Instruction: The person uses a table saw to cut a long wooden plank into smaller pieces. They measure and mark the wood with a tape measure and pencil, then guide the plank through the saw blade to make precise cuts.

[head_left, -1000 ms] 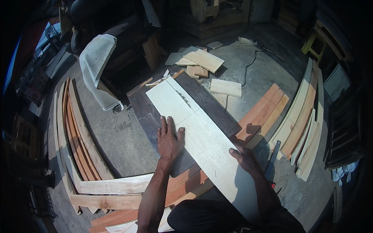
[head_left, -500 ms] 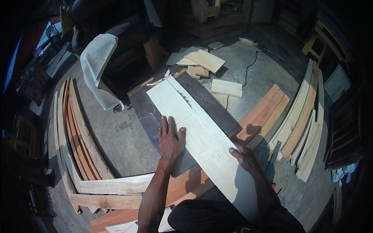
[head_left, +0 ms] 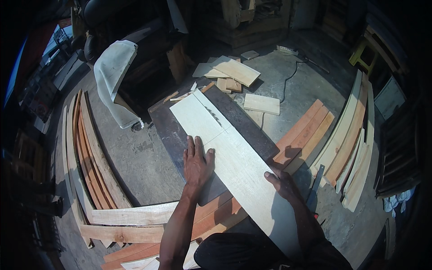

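Note:
A long pale wooden board point(head_left: 245, 157) lies slantwise across a dark flat plate point(head_left: 247, 119), its near end reaching down beside my leg. A lengthwise line and a crossing line mark its far part. Along the lengthwise line shows a dark jagged strip point(head_left: 213, 115) like saw teeth; whether it is a blade or a shadow I cannot tell. My left hand point(head_left: 196, 164) rests flat with fingers stretched forward, at the board's left edge. My right hand point(head_left: 280, 181) grips the right edge, thumb on top and the other fingers mostly hidden below.
Offcuts point(head_left: 236, 69) lie on the concrete beyond the plate. Long planks point(head_left: 96, 157) are stacked at left, with more planks point(head_left: 351, 144) at right. Reddish boards point(head_left: 303, 130) pass under the plate. A metal ruler-like strip point(head_left: 316, 184) is beside my right forearm. A cable point(head_left: 288, 81) crosses the floor.

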Tool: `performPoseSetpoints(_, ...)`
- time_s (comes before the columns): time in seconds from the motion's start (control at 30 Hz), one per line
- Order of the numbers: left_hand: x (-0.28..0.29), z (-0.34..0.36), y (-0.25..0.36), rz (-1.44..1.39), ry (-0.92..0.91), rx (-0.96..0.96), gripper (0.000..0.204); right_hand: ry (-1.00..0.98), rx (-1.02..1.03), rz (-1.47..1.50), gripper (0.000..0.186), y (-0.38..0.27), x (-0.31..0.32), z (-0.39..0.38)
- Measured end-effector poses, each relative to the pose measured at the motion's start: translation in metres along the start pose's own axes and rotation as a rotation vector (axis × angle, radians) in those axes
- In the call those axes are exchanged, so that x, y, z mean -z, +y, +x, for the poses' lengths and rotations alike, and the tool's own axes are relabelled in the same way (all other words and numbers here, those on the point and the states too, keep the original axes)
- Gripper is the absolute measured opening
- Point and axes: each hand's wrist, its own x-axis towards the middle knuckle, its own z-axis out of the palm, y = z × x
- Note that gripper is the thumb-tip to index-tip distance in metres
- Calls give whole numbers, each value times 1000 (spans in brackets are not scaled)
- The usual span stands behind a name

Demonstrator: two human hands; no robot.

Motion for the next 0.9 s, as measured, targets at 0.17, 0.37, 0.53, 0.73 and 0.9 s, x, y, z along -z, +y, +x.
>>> performPoseSetpoints(0.17, -1, -1, -1, 7, 8, -18, 77, 7, 6, -16, 67, 2, -1, 0)
performPoseSetpoints(0.37, -1, -6, 2, 49, -7, -22, 78, -68, -4, 90, 65, -4, 8, -14)
performPoseSetpoints(0.53, 4, -19, 12, 74, -37, -17, 78, -50, 26, 125, 65, -4, 11, -26)
performPoseSetpoints(0.73, 8, -39, 26, 89, -75, -38, 78, -42, -114, 3, 65, 10, 18, -46)
performPoseSetpoints(0.9, -1, -61, 31, 147, -80, -80, 79, -48, -120, -14, 64, 18, 30, -75)
